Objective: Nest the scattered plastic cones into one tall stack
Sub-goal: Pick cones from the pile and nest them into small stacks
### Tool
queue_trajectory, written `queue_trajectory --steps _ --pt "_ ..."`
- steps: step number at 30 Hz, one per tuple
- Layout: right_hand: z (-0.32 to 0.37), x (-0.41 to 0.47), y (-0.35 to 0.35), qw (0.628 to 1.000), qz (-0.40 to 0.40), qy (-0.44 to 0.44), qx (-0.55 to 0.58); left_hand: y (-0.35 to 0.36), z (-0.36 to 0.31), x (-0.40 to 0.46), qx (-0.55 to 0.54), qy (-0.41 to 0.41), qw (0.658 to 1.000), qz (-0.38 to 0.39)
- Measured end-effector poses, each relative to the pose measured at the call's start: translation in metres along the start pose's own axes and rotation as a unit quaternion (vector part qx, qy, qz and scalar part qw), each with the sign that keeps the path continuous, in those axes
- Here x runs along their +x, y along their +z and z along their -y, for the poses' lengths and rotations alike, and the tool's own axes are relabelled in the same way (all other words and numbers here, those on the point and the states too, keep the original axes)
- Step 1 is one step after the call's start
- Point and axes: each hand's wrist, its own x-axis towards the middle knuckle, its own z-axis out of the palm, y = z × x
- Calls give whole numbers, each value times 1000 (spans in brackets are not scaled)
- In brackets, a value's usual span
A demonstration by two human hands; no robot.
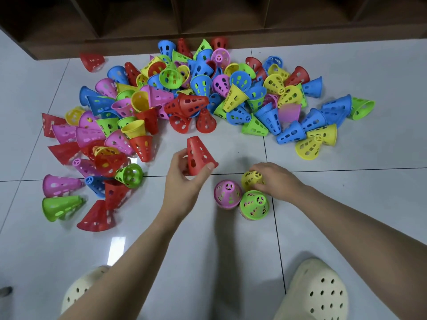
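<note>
A wide heap of perforated plastic cones (pixel 184 93) in red, blue, green, yellow and pink lies scattered on the white tiled floor. My left hand (pixel 184 179) holds a red cone (pixel 199 156) upright above the floor, narrow end up. My right hand (pixel 275 179) grips a yellow cone (pixel 251 179) standing on the floor. Just in front of it stand a pink cone (pixel 227 192) and a green cone (pixel 253 204), both upright, each seemingly on top of other nested cones.
A dark wooden shelf unit (pixel 208 24) runs along the far edge of the floor. My two cream clogs (pixel 316 294) sit at the bottom of the view. Bare tile (pixel 346 204) lies to the right of my hands.
</note>
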Motion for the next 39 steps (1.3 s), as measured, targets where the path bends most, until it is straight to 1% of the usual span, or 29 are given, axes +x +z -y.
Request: queue_trajectory --steps 2,4,6,9,13,15,17,20,25,27,29,31,33,35,37,39 --pt "-5 -3 0 998 -19 22 50 7 -6 -13 -27 28 999 21" --pt "-8 -9 -2 991 -57 49 114 14 -4 -23 -9 53 998 42" --pt "-9 -20 -5 974 -121 65 182 20 5 -31 36 80 994 66" --pt "-2 -44 -17 936 -207 75 273 26 21 -36 83 106 985 112" --pt "13 -76 -36 885 -255 76 383 29 38 -35 149 92 976 131" --pt "20 -88 -41 872 -273 59 402 29 45 -33 161 75 975 132" --pt "28 -98 -42 868 -284 29 406 29 51 -32 169 73 973 136" --pt "41 -107 -36 878 -288 -18 382 27 54 -32 175 79 972 138" --pt "46 -108 -10 919 -246 -50 304 29 53 -32 169 78 972 143" --pt "45 -108 -1 939 -221 -56 257 28 52 -31 180 77 969 150" --pt "43 -107 7 960 -190 -51 201 20 50 -27 231 93 953 175" --pt "41 -105 14 971 -171 -51 157 7 46 -20 300 133 925 194" --pt "38 -101 18 978 -155 -55 131 -5 42 -11 316 169 912 199" --pt "33 -97 18 981 -138 -49 128 -10 36 1 303 192 914 190" --pt "31 -95 15 983 -112 -45 137 -7 28 15 288 179 925 169" --pt "27 -95 8 988 -68 -47 132 3 19 32 297 163 927 158"
